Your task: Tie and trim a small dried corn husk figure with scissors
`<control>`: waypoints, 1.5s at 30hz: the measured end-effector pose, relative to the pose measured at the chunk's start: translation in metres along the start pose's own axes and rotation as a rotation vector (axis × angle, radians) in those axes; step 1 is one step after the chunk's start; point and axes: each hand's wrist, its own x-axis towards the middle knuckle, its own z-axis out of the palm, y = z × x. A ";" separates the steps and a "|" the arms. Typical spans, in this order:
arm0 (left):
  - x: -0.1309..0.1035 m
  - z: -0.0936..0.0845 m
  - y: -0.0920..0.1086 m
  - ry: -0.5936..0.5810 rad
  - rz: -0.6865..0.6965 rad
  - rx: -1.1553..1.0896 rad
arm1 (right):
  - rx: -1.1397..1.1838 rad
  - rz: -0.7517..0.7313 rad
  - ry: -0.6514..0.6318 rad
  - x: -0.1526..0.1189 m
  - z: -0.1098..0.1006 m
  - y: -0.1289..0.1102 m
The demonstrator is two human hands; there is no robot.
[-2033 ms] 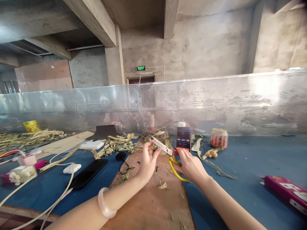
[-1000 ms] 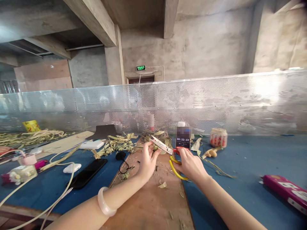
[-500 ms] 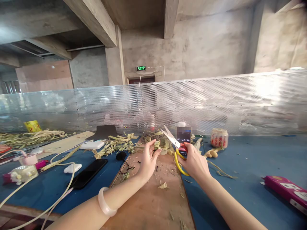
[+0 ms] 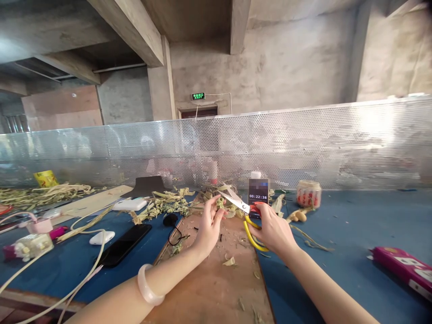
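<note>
Scissors (image 4: 243, 214) in right hand (image 4: 273, 229); jar (image 4: 308, 194) holds red pieces.

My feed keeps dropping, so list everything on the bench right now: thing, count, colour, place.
wooden board: 1, brown, centre
leaf scraps: pile, green-tan, behind board
scissors: 1, yellow handles, in right hand
small leaf piece: 1, green, at left fingertips
timer phone: 1, dark, upright behind scissors
jar: 1, red-white, right rear
black phone: 1, left of board
pink box: 1, far right
cable: 1, cream, left
table: 1, blue
left hand: pinching leaf piece, pale bangle on wrist
right hand: grip on scissors
</note>
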 end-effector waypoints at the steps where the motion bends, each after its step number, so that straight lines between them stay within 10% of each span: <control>1: 0.000 0.000 0.001 -0.002 0.004 0.000 | 0.006 -0.019 -0.009 0.000 0.000 -0.001; 45: 0.001 0.001 -0.001 0.030 -0.003 -0.068 | -0.059 -0.117 -0.087 -0.003 0.002 -0.005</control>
